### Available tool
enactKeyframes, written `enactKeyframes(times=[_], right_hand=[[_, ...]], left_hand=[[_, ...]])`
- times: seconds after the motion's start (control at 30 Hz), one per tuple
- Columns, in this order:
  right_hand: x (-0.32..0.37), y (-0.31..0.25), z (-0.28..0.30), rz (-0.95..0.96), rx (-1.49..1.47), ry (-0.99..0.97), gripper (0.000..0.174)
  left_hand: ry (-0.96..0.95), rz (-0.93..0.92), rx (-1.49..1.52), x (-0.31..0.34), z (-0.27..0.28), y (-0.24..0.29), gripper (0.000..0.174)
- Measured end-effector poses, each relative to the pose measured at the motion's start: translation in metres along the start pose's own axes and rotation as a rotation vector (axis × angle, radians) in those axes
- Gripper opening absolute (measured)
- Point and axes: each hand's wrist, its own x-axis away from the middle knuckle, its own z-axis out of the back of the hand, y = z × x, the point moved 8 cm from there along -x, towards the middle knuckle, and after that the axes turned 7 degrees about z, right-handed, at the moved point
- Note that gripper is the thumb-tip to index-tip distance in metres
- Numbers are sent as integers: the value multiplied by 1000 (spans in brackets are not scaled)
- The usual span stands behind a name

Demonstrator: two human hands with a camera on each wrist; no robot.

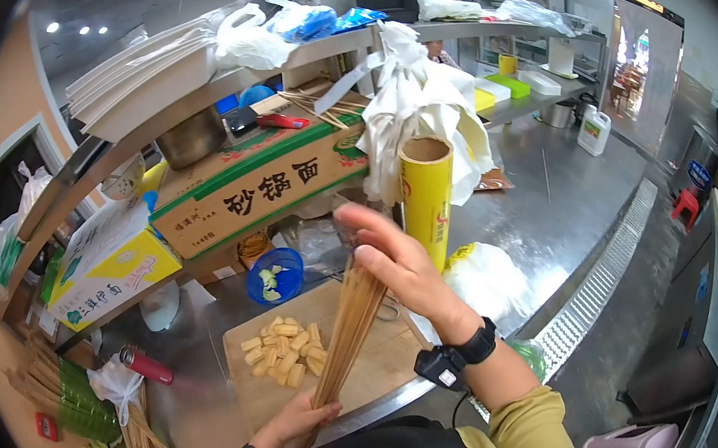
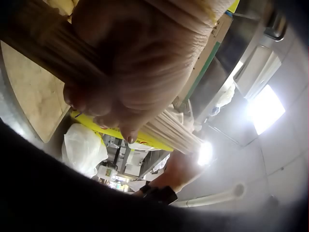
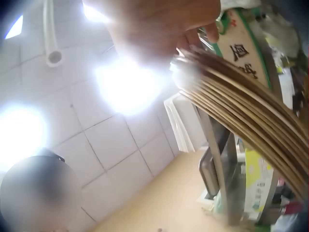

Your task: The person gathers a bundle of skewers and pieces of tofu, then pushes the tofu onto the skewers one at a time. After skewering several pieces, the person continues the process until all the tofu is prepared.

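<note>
A long bundle of thin bamboo skewers point(image 1: 354, 325) stands upright, slightly tilted, over a wooden cutting board point(image 1: 393, 352). My left hand point(image 1: 299, 419) grips it near the lower end; in the left wrist view the fingers of that hand point(image 2: 140, 58) wrap round the sticks. At the upper end, my right hand point(image 1: 407, 269) lies against the skewer tips with its fingers extended. The right wrist view shows the tips of the skewers point(image 3: 241, 104) right under that palm. Cut pale yellow food pieces point(image 1: 284, 353) lie heaped on the board, left of the bundle.
Behind the board stand a blue basket point(image 1: 274, 276) with green-white scraps and a tall yellow roll point(image 1: 425, 201). A cardboard box point(image 1: 261, 186) fills the shelf. More sticks in green wrapping point(image 1: 82, 396) and a red bottle point(image 1: 146, 365) lie at the left.
</note>
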Motion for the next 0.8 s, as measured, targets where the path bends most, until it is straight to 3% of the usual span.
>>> enactKeyframes(times=[0.07, 0.17, 0.3, 0.43, 0.5, 0.53, 0.63, 0.67, 0.8], right_hand=[[-1, -8, -16, -17, 46, -239, 33], [7, 16, -20, -163, -136, -246, 34], [-4, 3, -20, -34, 32, -172, 41], [-24, 6, -13, -16, -177, -84, 48], [-32, 12, -9, 7, 9, -133, 50], [-34, 9, 1, 30, -20, 26, 44], [-22, -36, 18, 386, 507, 293, 38], [-13, -43, 9, 384, 421, 293, 32], [52, -22, -95, 270, 249, -376, 28]], left_hand=[[-63, 14, 28, -4, -6, -14, 16], [-37, 42, -35, -9, 0, -31, 18], [6, -6, -74, -11, 9, -11, 20], [58, -82, -14, -16, 22, 26, 20], [-60, -75, 94, -17, 15, 33, 19], [-125, -78, 139, -17, 10, 40, 18], [24, -249, 291, -14, 18, 80, 19], [43, -333, 405, -13, 25, 95, 19], [128, -599, 699, 1, 57, 131, 22]])
